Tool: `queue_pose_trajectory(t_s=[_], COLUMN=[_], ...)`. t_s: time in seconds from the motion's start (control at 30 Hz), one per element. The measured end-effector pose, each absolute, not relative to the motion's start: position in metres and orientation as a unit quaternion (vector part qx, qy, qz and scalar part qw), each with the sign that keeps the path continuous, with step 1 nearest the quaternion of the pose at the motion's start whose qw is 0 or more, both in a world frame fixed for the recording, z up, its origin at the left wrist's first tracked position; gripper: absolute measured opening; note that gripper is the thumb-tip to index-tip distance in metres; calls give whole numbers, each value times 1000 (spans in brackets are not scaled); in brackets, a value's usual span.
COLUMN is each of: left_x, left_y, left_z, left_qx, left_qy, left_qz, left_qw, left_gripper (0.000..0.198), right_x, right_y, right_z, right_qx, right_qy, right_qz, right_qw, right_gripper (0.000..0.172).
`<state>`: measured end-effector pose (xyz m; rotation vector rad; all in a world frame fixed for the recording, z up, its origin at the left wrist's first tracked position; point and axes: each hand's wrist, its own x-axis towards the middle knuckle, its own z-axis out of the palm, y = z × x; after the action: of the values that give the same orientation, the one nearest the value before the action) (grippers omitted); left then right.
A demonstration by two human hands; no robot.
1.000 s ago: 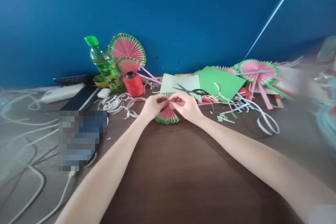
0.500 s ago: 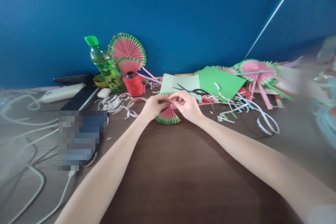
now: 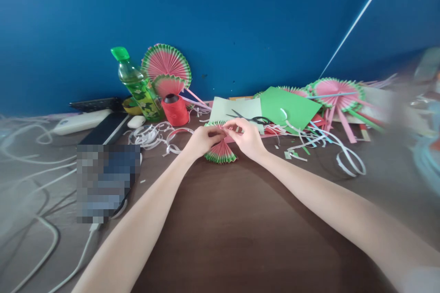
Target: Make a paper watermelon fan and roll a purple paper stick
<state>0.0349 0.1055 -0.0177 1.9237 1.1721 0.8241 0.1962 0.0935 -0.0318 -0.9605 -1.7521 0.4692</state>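
At mid-desk, just ahead of the camera, both hands meet over a pleated paper fan (image 3: 221,153), pink with green edging. It lies on the brown table (image 3: 240,229), its lower half spread toward me.

Left hand (image 3: 202,140): fingers closed narrow, pinching the fan at its gathered waist. Right hand (image 3: 248,139): likewise pinched at the same waist from the other side, fingertips nearly touching the left's. Whether a thread or strip sits between them I cannot tell (too small).

Handling, my judgement: very light, thin folded paper. It is springy along the pleats, easily crushed or torn, and the folds want to splay open if released. Best hold is the bunched centre, where the layers stack and are stiffest — not the flared green rim.

Surroundings:
- scissors (image 3: 252,119) just behind the hands, on a pale sheet
- green paper sheet (image 3: 290,107) to the right of them
- red thread spool (image 3: 175,110) and green bottle (image 3: 137,86) at back left
- finished fans (image 3: 166,62) against the blue wall
- loose paper strips (image 3: 323,143) at right, cables (image 3: 44,238) at left
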Motion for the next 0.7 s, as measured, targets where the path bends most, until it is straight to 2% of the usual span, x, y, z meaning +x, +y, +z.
queue_pose_trajectory(t_s=[0.23, 0.5, 0.7], left_x=[36, 35, 36], left_y=[107, 111, 109], left_z=[-17, -21, -17], left_qx=[752, 739, 715], left_qy=[453, 429, 448], left_qz=[343, 374, 380], left_qw=[336, 360, 379], left_gripper=[18, 9, 8], right_x=[196, 197, 197], right_y=[96, 101, 102], right_z=[-32, -37, -36], right_qx=[-413, -422, -419], right_qy=[-706, -708, -722], right_qz=[247, 280, 273], right_qw=[519, 492, 478], right_gripper=[14, 14, 6])
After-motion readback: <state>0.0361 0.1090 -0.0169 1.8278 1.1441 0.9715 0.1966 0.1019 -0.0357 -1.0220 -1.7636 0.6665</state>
